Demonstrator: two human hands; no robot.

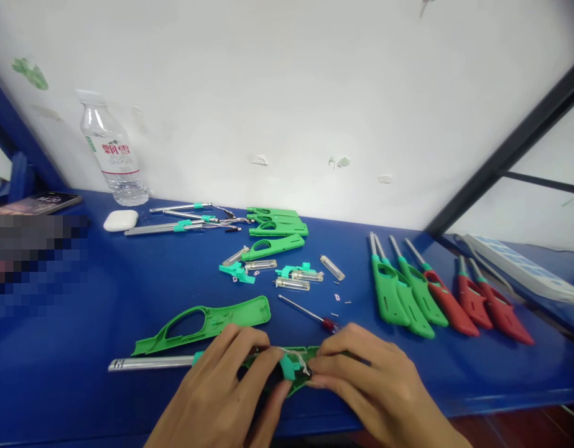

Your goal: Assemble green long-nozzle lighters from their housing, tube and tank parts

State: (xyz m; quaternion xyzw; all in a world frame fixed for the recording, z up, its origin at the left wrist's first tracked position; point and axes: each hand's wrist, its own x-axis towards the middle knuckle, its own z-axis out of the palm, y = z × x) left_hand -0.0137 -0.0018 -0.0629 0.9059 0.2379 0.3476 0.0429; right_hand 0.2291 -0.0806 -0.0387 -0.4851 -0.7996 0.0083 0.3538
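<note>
A loose half-shell [242,313] lies just beyond the metal tube [151,363]. My left hand [221,386] is closed on the green shell [310,352] at the worktop's [58,398] near edge, fingers by the teal part [288,368]. White wires [296,356] run towards my right hand [373,376], fingertips close together; what they pinch, I can't tell. I seem to be handling the inner parts; the next move calls for a steady left hold and care with the wires.
</note>
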